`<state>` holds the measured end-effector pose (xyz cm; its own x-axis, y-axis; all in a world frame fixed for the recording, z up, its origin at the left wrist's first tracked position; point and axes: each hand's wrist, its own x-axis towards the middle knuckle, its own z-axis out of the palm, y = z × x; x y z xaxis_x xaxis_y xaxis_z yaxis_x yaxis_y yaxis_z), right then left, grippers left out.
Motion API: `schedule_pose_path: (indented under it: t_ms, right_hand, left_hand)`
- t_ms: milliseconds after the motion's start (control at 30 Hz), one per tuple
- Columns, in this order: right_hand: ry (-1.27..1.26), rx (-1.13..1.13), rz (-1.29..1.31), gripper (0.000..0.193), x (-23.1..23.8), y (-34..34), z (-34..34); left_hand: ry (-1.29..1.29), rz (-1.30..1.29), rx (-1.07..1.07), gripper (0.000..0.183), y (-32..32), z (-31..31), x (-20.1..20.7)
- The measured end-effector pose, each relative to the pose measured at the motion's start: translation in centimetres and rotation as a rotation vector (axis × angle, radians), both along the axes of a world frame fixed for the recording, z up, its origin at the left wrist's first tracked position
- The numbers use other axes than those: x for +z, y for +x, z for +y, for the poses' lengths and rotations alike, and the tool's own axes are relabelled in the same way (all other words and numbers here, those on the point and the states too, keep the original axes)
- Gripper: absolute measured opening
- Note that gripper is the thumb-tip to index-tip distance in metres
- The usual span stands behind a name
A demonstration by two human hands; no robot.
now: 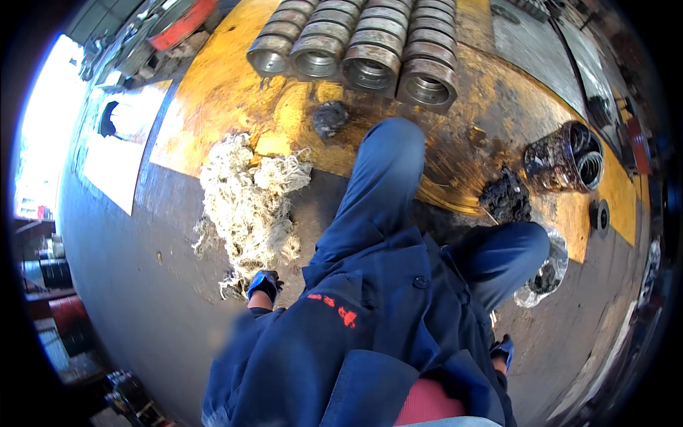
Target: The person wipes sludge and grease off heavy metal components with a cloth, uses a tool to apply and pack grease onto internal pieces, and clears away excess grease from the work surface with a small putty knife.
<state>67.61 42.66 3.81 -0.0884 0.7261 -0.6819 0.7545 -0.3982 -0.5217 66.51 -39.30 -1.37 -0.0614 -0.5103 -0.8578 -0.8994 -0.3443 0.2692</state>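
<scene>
My left hand [265,285], in a blue and black glove, is low beside the near end of a large heap of off-white cotton waste [245,199]. Its fingers look curled in, and whatever they may hold is hidden. On the other side of my body, my right hand [503,349] shows only in part past the dark blue jacket, also in a blue glove. Its fingers are too covered to read. Past my knees, a dark greasy wad [331,119] lies on the yellow, oil-stained floor sheet [213,107]. A blackened clump of rag [506,197] rests by my right knee.
Rows of ribbed metal cylinders [370,67] lie side by side ahead. To the right stand a grimy bucket [548,160] with metal rings in it, a small dark ring part [600,217] and a clear plastic bag [551,274]. A red-rimmed round part [181,25] is at far left.
</scene>
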Motion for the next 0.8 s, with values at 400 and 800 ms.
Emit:
schedule_pose_path:
  t_ms: [400,800]
  right_hand:
    - [0.596,0.265,0.038,0.036,-3.4,-1.0,4.6]
    - [0.353,-0.045,0.186,0.044,-6.0,-3.3,-7.3]
  left_hand:
    - [0.199,0.188,-0.547,0.024,-15.8,-4.8,0.7]
    - [-0.072,0.791,-0.76,0.052,-51.7,-1.5,24.2]
